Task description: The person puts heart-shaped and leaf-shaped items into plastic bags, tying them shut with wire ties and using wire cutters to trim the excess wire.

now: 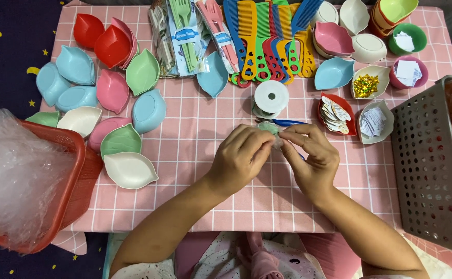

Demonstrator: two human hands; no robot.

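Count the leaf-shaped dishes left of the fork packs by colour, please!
Red dishes: 2
Blue dishes: 4
Pink dishes: 3
Green dishes: 3
White dishes: 2
Total: 14
Stacked ones may hide more.

Clear cutlery packets (187,36), blue-white labels (185,35)

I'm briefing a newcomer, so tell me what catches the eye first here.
At centre, the left hand and right hand pinch a small clear-wrapped packet above the pink checked tablecloth. A fan of bright plastic combs lies at the top, and pastel leaf-shaped plastic dishes crowd the left.
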